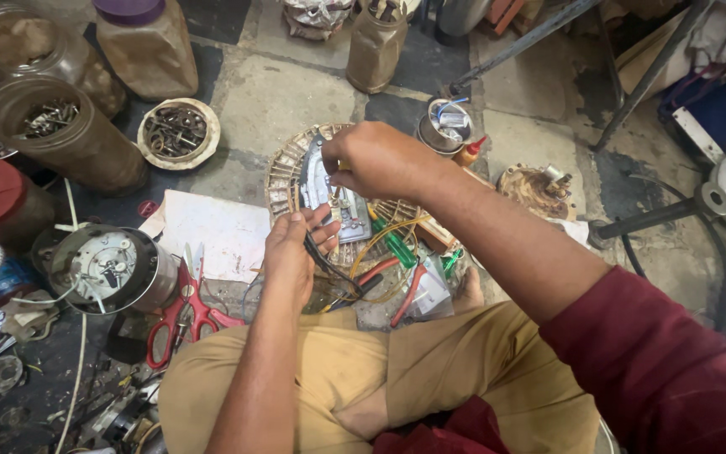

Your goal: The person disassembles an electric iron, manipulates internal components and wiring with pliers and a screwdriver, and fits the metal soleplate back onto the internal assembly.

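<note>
I sit cross-legged on the floor. My left hand [294,245] is closed around black wires [329,267] that run down toward my lap. My right hand [377,160] grips a flat grey metal tool or blade [313,172] and holds it upright over a round wound stator ring [283,181]. A small grey module [353,217] lies on the ring just below my right hand. Yellow wire loops [384,235] and a green-handled screwdriver [397,245] lie beside it.
Red-handled scissors [185,309] and a white sheet [212,231] lie to the left, next to a round motor housing [107,267]. Jars of screws [60,126] and a dish of metal parts [176,130] stand farther left. A small tin [445,124] and a rusty motor part [539,189] are at right.
</note>
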